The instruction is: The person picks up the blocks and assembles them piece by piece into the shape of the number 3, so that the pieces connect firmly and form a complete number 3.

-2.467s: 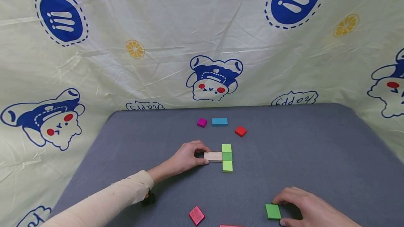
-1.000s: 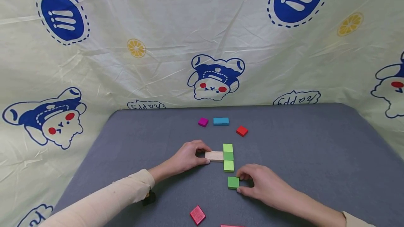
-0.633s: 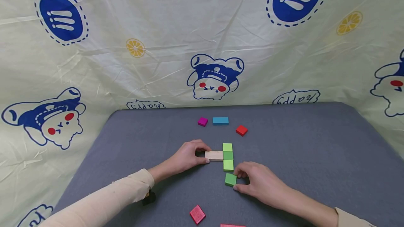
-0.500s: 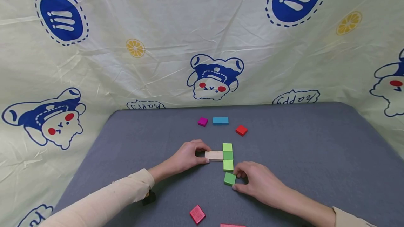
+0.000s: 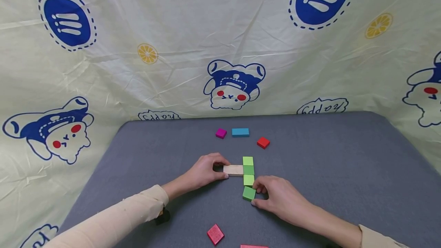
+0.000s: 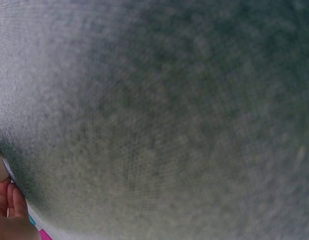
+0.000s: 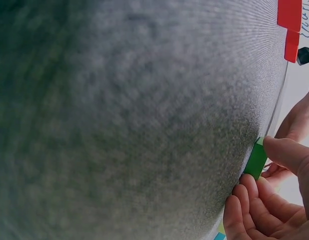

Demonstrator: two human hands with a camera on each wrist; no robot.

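Note:
My left hand (image 5: 206,169) pinches the left end of a pale wooden block (image 5: 233,170) between thumb and fingers; in the left wrist view that block (image 6: 0,169) shows at the fingertips. Against its right end stands a short column: a light green block (image 5: 248,160), a green block (image 5: 248,170) and another light green block (image 5: 249,180). With thumb and fingers my right hand (image 5: 279,196) holds a darker green block (image 5: 249,193), slightly turned, right at the column's near end. The right wrist view shows this green block (image 7: 255,161) between thumb and fingertips.
Toward the back of the grey table (image 5: 337,163) lie a magenta block (image 5: 221,133), a blue block (image 5: 240,132) and a red block (image 5: 263,142). Near the front are a pinkish-red block (image 5: 215,234) and another one (image 5: 254,246), cut by the frame edge. A printed cloth (image 5: 186,79) hangs behind.
My right hand has brought the green block from the front right leftward and away from me to the column's near end, turning it slightly. My left hand stays on the wooden block.

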